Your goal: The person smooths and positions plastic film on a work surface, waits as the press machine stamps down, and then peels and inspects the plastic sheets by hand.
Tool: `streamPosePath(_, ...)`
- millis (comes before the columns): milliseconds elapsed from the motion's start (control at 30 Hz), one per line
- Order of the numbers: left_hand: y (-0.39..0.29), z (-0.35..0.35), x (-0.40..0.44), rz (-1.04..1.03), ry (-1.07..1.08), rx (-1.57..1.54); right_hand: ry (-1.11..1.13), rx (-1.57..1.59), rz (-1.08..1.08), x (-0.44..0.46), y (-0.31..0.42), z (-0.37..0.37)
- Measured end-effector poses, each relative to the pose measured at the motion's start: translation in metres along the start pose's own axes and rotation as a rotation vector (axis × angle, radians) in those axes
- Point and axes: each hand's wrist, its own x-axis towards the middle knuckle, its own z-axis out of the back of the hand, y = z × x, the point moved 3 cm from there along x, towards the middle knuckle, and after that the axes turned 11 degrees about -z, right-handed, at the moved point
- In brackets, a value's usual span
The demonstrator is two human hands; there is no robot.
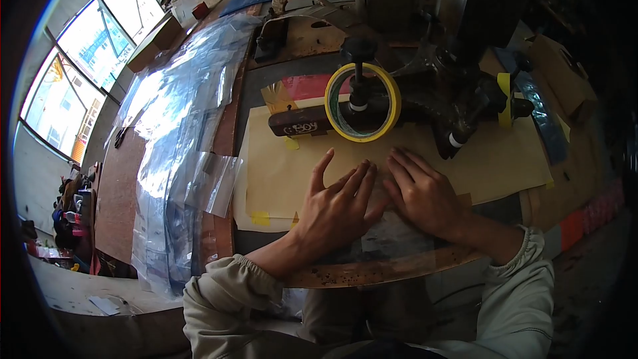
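My left hand (pixel 340 203) lies over the tan paper sheet (pixel 478 174), fingers stretched out and thumb spread. My right hand (pixel 425 196) rests beside it with fingers extended, its fingertips close to those of the left. A piece of transparent plastic (pixel 399 234) shows under and between the hands toward the front edge. Just beyond the hands, a dark metal arm (pixel 299 121) crosses the paper. A roll of yellow tape (pixel 395 110) hangs around the black knob (pixel 359 49) on that arm. Neither hand visibly holds anything.
Stacked transparent plastic bags (pixel 179 126) cover the left part of the bench. Yellow tape pieces (pixel 260 218) mark the paper's edge. A cardboard box (pixel 561 70) stands at the right. The wooden bench edge (pixel 372 275) curves in front of me. Windows (pixel 86 60) are far left.
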Motion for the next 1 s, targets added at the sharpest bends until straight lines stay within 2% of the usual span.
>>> streamPosePath(600, -0.0014, -0.0021, -0.003, -0.026, -0.018, -0.014, -0.106, 0.099, 0.006, -0.0014, 0.0059, 0.0021)
streamPosePath(1000, -0.0029, -0.0019, -0.0034, -0.023, -0.005, -0.005, -0.101, 0.036, 0.017, -0.003, 0.0046, -0.0014)
